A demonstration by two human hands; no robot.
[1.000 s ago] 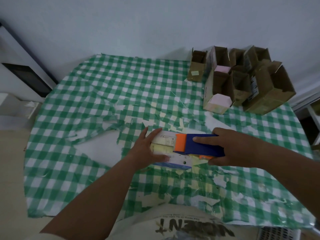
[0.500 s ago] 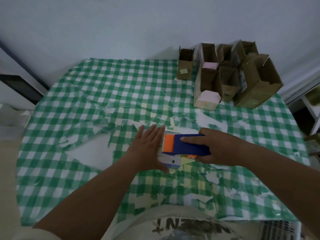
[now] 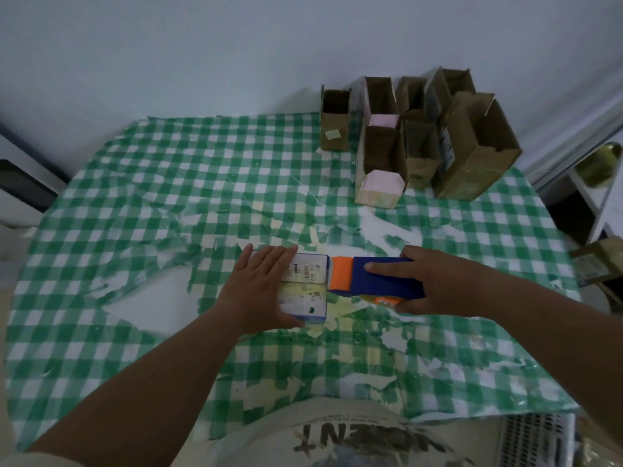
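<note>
Home packing spot: checked tablecloth (image 3: 202, 183), open cardboard boxes (image 3: 472, 156) by wall.

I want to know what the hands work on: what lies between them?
Head view: between left hand and right hand lie the uncovered part of the box and the tool, its orange end at the box's edge.

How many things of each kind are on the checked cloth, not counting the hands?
Open cardboard boxes by the wall: 7, as far as I can tell
White box under the left hand: 1
Blue and orange tape dispenser in the right hand: 1
Total: 9
</note>
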